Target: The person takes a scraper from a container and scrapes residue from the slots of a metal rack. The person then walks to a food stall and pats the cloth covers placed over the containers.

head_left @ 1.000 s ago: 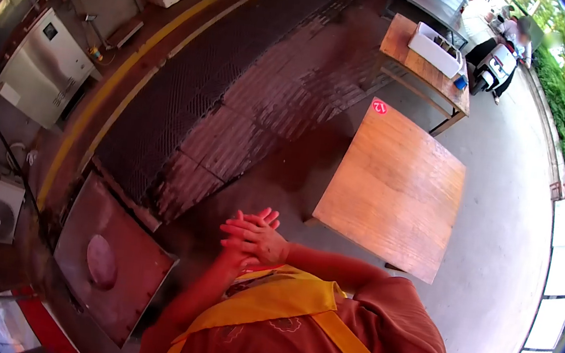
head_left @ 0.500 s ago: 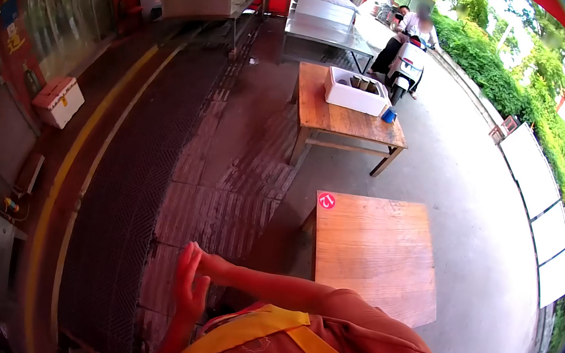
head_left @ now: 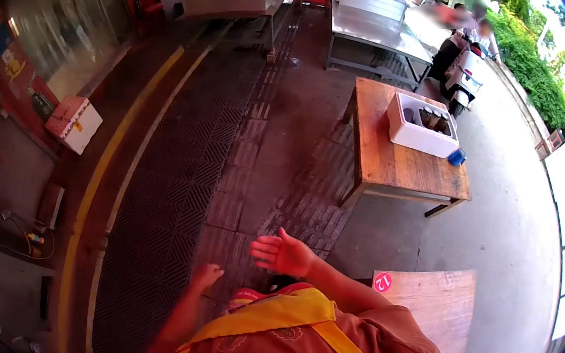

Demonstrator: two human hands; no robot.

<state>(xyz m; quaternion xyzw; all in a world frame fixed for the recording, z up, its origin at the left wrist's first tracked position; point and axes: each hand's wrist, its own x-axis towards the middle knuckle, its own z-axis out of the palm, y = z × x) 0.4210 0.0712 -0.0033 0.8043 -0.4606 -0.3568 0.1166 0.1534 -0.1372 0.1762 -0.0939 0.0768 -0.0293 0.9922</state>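
Note:
My right hand [head_left: 283, 254] is held out in front of my body, fingers apart and thumb raised, with nothing in it. Lower and to its left is my left hand [head_left: 209, 276], blurred, its fingers partly turned from view; no object shows in it. The two hands are apart. A wooden table [head_left: 426, 303] with a round red number sticker [head_left: 382, 282] stands beside my right arm. Yellow apron straps [head_left: 279, 312] cross my orange shirt [head_left: 259, 352].
Ahead stands a second wooden table [head_left: 385, 154] with a white foam box [head_left: 416, 133] of dark cylindrical things and a blue cup [head_left: 457, 157]. Behind are a metal table [head_left: 379, 39], a scooter [head_left: 463, 79] and people. A white box [head_left: 75, 124] sits left.
My hands have separated after being close together. The view has shifted: the tables now appear farther right, the numbered one lower and the one with the foam box nearer.

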